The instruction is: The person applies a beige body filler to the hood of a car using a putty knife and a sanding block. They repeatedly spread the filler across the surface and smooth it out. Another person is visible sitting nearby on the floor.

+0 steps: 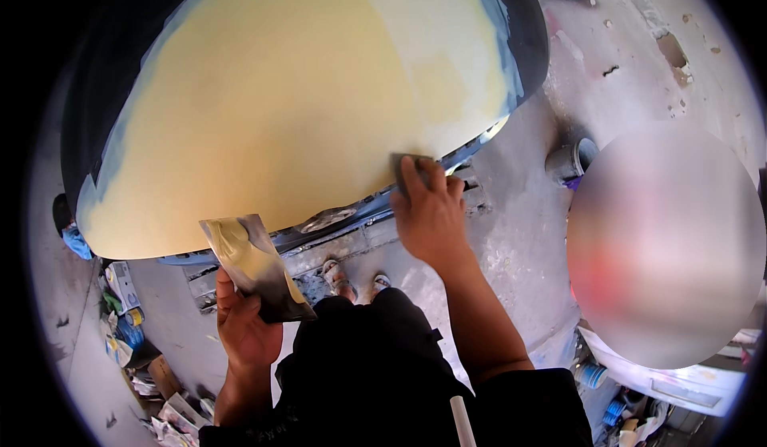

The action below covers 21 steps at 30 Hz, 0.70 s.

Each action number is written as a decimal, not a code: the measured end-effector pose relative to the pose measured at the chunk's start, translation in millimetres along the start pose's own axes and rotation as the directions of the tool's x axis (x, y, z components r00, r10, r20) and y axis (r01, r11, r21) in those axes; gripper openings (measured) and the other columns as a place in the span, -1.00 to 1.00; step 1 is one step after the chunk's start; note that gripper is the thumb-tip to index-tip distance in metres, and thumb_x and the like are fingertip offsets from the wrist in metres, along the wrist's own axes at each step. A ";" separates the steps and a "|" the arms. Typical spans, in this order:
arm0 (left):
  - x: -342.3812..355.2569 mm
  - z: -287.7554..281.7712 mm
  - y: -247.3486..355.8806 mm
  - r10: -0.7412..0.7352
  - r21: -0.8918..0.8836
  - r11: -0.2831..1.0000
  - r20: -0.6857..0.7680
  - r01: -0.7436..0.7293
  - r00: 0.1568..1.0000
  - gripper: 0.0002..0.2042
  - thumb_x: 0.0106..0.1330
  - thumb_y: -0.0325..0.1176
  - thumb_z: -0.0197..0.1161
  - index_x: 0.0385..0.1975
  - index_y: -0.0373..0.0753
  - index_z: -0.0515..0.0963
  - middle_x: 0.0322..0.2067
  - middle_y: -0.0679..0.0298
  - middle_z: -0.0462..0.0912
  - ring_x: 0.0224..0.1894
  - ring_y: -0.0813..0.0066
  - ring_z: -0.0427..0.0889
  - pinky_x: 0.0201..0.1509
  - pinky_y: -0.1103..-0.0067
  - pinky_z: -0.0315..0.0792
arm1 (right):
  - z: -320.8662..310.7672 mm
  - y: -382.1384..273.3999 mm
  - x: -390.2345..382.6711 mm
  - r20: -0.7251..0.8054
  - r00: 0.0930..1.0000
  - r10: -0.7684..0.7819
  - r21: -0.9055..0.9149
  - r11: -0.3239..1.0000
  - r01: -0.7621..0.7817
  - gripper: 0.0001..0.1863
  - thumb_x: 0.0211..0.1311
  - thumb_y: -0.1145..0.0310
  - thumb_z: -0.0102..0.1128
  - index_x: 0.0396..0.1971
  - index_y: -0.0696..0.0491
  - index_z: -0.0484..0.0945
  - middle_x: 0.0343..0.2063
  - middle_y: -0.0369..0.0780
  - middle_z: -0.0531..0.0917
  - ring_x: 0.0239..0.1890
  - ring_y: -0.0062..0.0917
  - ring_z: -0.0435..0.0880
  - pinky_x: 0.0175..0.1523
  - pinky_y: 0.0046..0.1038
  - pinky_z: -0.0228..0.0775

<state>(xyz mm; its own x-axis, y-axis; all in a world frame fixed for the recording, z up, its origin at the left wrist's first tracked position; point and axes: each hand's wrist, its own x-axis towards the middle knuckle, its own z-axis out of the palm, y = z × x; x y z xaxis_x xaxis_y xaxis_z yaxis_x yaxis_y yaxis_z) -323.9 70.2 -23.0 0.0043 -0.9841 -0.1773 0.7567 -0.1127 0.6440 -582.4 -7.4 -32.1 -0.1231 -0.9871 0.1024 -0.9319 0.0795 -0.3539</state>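
Note:
A car hood [272,111] spreads in front of me, coated over most of its face with smooth pale-yellow filler putty. Blue-grey and black paint shows around its borders. My left hand [246,327] grips a thin, flat metal mixing plate [276,279] just off the hood's near edge, and a smear of yellow putty [233,241] lies on it. Pinched in my right hand [431,215] is a small dark putty spreader [398,164], held against the coated surface near the front edge, right of middle. My fingers cover part of the spreader.
Below the hood runs the dark front of the car [351,217]. A grey bucket [566,162] stands on the floor at right, beside a large blurred patch. Cartons, tape and scraps [128,319] clutter the lower left. A white drawer unit [679,383] is at lower right.

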 end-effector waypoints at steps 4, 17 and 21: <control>16.3 -0.2 6.7 -0.020 -0.024 0.999 0.058 0.022 0.998 -0.41 0.03 -0.66 -0.05 0.18 -0.23 0.23 0.14 0.16 0.37 0.20 0.23 0.34 0.31 0.29 0.21 | 20.6 -19.4 -28.1 0.001 0.999 -0.048 -0.018 0.999 0.048 -0.42 0.05 0.26 0.20 0.15 -0.09 0.34 0.12 -0.19 0.31 0.01 -0.07 0.28 -0.04 -0.03 0.26; 22.7 24.0 2.9 0.006 0.058 0.998 0.142 -0.015 0.990 -0.40 0.08 -0.63 -0.09 0.24 -0.21 0.16 0.17 0.13 0.33 0.22 0.24 0.33 0.30 0.32 0.24 | -3.8 66.0 6.6 -0.183 0.979 0.087 0.035 0.996 -0.082 -0.45 0.08 0.23 0.13 0.14 -0.07 0.36 0.10 -0.20 0.35 -0.02 -0.09 0.34 -0.06 -0.05 0.28; 17.7 27.8 -5.0 0.004 0.086 0.996 0.108 -0.013 0.994 -0.40 0.09 -0.62 -0.08 0.24 -0.20 0.17 0.18 0.14 0.32 0.22 0.24 0.33 0.30 0.32 0.24 | -2.7 35.3 -10.1 -0.042 0.998 0.036 0.022 0.999 -0.036 -0.47 0.07 0.24 0.12 0.12 -0.06 0.37 0.08 -0.20 0.36 -0.05 -0.11 0.34 -0.09 -0.08 0.28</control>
<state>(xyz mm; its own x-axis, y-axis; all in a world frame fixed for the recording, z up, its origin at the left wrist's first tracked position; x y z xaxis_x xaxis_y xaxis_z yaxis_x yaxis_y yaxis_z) -345.8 49.6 -8.6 -0.0634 -0.9936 -0.0932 0.6976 -0.1109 0.7078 -615.0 5.7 -43.1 -0.1710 -0.9769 0.1280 -0.9193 0.1114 -0.3775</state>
